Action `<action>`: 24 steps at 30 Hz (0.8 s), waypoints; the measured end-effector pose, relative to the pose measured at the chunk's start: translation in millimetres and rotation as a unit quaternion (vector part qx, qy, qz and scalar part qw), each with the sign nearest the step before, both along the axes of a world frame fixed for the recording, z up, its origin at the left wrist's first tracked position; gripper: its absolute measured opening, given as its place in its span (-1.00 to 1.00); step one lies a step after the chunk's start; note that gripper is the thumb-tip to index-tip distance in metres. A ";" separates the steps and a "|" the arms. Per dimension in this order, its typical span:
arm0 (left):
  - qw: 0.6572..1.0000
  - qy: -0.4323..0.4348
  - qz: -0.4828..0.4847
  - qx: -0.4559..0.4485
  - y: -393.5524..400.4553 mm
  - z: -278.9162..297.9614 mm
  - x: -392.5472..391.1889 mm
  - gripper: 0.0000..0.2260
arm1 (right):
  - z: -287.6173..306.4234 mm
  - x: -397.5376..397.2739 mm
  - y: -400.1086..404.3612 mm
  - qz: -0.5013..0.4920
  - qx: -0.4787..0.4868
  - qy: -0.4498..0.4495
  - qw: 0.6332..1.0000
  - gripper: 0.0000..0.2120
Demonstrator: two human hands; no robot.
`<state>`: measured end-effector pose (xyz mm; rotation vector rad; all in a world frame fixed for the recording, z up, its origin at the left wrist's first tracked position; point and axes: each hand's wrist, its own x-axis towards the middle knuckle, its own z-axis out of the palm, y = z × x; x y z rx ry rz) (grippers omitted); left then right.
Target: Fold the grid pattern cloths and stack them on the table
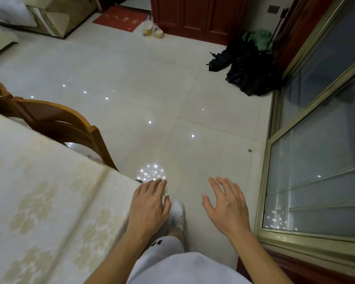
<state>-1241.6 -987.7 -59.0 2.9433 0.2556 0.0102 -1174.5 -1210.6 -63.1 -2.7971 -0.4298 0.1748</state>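
Note:
No grid pattern cloth is in view. The table (39, 201) fills the lower left, covered by a cream cloth with a pale flower pattern. My left hand (148, 208) hovers at the table's right corner, palm down, fingers spread, holding nothing. My right hand (225, 206) is out over the floor to the right of it, also palm down with fingers apart and empty. Below them I see my white shorts (172, 261) and a foot in a white sock (177, 212).
A wooden chair (55, 121) is tucked against the table's far side. Pale tiled floor (162, 95) stretches ahead. Dark umbrellas and bags (248, 66) lie by a red wooden cabinet (195, 15). A glass sliding door (316, 160) runs along the right. A red mat (121, 18) lies far back.

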 end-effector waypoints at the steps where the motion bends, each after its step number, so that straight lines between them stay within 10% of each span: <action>1: 1.000 0.000 0.001 0.001 1.4 -2.0 11.5 -0.57 | -1.1 12.4 1.6 0.001 0.000 -0.001 1.000 -0.41; 24: 0.986 -0.065 0.151 -0.020 149.3 -4.9 288.9 -0.63 | 11.1 357.2 174.6 0.147 0.003 -0.023 0.989 -0.41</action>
